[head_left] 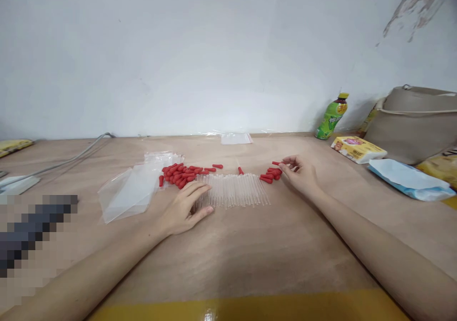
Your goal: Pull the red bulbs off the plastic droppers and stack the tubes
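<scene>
My left hand [189,207] rests at the left end of a row of clear thin tubes [233,190], its fingers apart over them. In my right hand [298,173] a red rubber bulb [276,163] is pinched between thumb and fingers. Just beneath it lies a small group of red bulbs [271,174]. A larger pile of red bulbs [178,173] sits behind my left hand. Behind the row, one clear tube with a red bulb [240,170] on its end points away from me.
Clear plastic bags [132,188] lie at the left, near a grey cable [82,154]. Another bag [236,139] is by the wall. On the right stand a green bottle [332,119], a tissue pack [358,150], a blue-white packet [409,178] and a beige bag [417,126].
</scene>
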Demonstrator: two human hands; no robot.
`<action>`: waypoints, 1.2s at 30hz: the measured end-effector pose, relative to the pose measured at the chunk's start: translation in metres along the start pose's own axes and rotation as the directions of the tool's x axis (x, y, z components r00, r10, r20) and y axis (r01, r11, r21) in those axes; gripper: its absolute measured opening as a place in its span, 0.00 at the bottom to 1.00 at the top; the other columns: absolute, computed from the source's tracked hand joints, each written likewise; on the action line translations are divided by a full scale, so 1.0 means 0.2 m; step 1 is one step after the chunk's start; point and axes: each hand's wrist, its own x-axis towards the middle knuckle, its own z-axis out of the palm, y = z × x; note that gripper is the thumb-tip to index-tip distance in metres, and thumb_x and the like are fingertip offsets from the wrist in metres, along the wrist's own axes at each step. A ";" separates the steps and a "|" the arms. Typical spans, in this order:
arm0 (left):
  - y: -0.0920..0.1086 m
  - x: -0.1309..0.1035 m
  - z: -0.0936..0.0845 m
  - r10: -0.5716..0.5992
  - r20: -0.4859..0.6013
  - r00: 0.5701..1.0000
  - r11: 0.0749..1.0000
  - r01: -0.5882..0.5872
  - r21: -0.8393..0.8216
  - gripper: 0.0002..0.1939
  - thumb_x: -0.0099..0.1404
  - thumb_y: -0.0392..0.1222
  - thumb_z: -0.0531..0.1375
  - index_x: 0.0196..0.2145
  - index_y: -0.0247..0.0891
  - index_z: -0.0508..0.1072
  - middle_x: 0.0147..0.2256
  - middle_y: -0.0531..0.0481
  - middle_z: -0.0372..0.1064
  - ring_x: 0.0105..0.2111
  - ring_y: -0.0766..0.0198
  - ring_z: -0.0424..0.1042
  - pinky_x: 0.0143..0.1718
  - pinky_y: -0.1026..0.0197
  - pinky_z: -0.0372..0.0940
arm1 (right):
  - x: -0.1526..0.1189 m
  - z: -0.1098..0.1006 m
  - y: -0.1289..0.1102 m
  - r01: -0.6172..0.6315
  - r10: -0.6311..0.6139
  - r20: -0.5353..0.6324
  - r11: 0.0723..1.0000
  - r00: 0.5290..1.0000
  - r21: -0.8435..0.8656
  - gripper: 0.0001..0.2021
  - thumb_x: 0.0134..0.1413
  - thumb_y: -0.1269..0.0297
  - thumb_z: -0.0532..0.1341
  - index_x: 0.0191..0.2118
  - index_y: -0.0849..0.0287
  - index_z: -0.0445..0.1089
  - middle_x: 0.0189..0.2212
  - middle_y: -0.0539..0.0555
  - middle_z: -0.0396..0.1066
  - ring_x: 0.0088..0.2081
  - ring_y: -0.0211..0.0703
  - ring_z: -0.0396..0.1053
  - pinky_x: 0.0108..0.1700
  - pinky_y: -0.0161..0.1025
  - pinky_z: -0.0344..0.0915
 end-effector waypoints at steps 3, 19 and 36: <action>0.00 -0.01 0.01 -0.044 -0.035 0.998 0.999 0.043 -0.027 0.20 0.62 0.44 0.55 0.51 0.37 0.63 0.49 0.41 0.62 0.50 0.54 0.62 0.50 0.49 0.62 | 0.04 0.03 0.05 -0.113 0.112 0.045 0.993 0.993 0.023 0.15 0.43 0.55 0.61 0.34 0.62 0.70 0.32 0.56 0.72 0.31 0.42 0.68 0.33 0.37 0.64; 0.00 0.01 0.02 -0.013 -0.056 0.998 0.999 0.012 -0.031 0.16 0.63 0.42 0.54 0.48 0.38 0.66 0.48 0.42 0.63 0.49 0.55 0.63 0.49 0.49 0.63 | 0.13 0.06 0.09 -0.148 0.154 0.219 0.988 0.963 -0.042 0.22 0.55 0.51 0.48 0.36 0.60 0.73 0.33 0.56 0.74 0.36 0.44 0.71 0.37 0.39 0.65; 0.00 0.01 0.03 -0.003 -0.068 0.998 1.000 0.001 -0.023 0.15 0.64 0.41 0.54 0.48 0.36 0.65 0.49 0.40 0.63 0.51 0.54 0.62 0.50 0.48 0.62 | 0.18 0.47 -0.50 -0.105 0.356 0.427 0.855 0.831 -0.508 0.08 0.29 0.65 0.67 0.16 0.60 0.67 0.19 0.58 0.69 0.31 0.55 0.69 0.36 0.52 0.60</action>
